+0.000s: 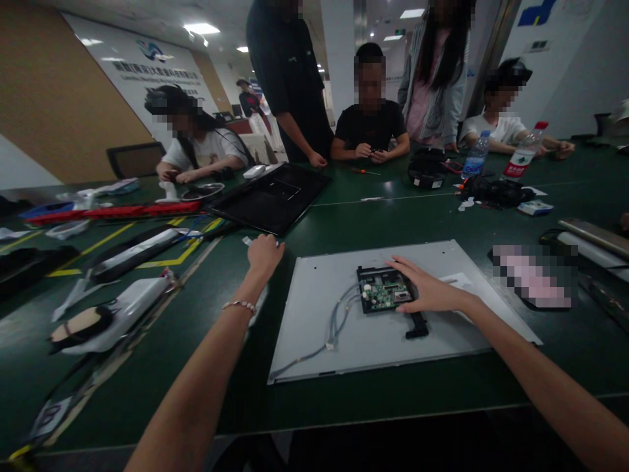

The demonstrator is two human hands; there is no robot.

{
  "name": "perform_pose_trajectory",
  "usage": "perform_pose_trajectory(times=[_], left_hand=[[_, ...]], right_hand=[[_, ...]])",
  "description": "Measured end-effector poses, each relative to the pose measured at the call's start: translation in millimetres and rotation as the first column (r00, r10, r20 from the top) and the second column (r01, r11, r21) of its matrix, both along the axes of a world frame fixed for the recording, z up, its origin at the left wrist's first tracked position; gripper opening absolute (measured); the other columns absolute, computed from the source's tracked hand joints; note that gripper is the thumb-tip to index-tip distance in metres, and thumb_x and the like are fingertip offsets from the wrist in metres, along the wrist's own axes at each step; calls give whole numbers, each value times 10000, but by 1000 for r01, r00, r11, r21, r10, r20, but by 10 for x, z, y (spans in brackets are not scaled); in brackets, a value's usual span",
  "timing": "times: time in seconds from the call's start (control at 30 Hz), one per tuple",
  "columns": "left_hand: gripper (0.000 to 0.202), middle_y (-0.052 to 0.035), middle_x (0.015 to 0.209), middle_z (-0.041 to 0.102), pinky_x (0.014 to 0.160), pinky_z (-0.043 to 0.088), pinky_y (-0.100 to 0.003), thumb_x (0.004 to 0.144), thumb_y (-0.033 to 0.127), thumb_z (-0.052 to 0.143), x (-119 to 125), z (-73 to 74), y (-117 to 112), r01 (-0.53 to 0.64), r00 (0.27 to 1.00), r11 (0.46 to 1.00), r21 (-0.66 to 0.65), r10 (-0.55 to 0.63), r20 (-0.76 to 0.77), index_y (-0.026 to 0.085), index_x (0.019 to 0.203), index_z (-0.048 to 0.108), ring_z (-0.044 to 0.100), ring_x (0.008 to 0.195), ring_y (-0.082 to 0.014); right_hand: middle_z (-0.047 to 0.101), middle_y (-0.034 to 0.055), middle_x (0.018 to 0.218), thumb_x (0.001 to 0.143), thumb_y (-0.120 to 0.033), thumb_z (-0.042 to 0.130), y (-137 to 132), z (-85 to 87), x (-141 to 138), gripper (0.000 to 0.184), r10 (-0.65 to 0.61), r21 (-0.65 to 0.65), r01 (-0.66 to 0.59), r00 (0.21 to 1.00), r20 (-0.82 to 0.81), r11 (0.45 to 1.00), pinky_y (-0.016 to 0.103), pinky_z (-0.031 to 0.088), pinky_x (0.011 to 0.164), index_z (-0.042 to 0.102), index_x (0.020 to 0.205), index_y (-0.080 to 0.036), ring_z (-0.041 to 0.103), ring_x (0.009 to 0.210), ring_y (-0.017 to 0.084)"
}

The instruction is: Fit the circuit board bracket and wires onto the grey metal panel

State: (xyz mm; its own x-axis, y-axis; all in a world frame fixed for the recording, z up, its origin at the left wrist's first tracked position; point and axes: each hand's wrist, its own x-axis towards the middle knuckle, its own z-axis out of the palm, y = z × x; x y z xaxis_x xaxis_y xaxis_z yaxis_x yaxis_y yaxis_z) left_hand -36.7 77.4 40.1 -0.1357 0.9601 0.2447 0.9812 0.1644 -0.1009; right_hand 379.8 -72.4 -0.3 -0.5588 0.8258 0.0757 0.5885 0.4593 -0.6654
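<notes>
A grey metal monitor back panel (344, 334) lies flat on the dark green table (393, 216). A green circuit board (381, 292) in a black frame sits on its middle, with grey cables (337, 321) trailing to the left. My right hand (427, 288) rests on the board's right side, fingers curled over its edge. My left hand (264, 254) reaches past the panel's far left corner, fingers closed on a small white object that is mostly hidden. A bead bracelet circles that wrist.
A black monitor shell (275, 196) lies beyond my left hand. White and black plastic parts (118, 308) and a red strip (113, 212) fill the left side. Two water bottles (523, 154), black cables and a round black part (426, 172) stand far right. Several people sit or stand across the table.
</notes>
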Motion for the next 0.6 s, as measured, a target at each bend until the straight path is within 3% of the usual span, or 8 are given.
perform_pose_trajectory(times=[0.13, 0.27, 0.47, 0.6], left_hand=[[425, -243, 1166, 614, 920, 403, -460, 881, 362, 501, 70, -53, 169, -76, 993, 996, 35, 79, -83, 36, 1096, 669, 515, 1139, -378], [369, -253, 1143, 630, 915, 394, -463, 886, 257, 466, 81, -90, 263, -123, 989, 992, 12, 124, -76, 23, 1074, 681, 555, 1082, -364], [399, -260, 1064, 668, 805, 457, -398, 863, 88, 362, 69, -80, 211, -53, 995, 998, -31, 50, -87, 17, 1068, 697, 614, 1006, -334], [416, -256, 1026, 686, 786, 479, -398, 853, 54, 340, 114, 4, 127, -67, 995, 997, -41, 64, -72, 24, 1044, 708, 645, 973, -331]], right_hand=[[58, 46, 1639, 739, -524, 720, -17, 22, -7, 1028, -12, -9, 12, 1000, -15, 1000, 547, 264, 1154, 114, 1554, -369, 213, 1457, 361], [49, 33, 1640, 734, -541, 723, -12, 32, -8, 1042, -16, -27, 16, 1000, -7, 1000, 569, 273, 1143, 92, 1550, -394, 221, 1453, 362], [61, 44, 1639, 735, -530, 720, -17, 47, -7, 1036, -15, -24, 14, 1000, -8, 1000, 552, 259, 1154, 105, 1553, -373, 204, 1458, 361], [75, 59, 1637, 725, -515, 727, -10, 26, 0, 1075, -16, -6, 16, 1000, -13, 1000, 573, 245, 1158, 64, 1558, -364, 192, 1460, 372]])
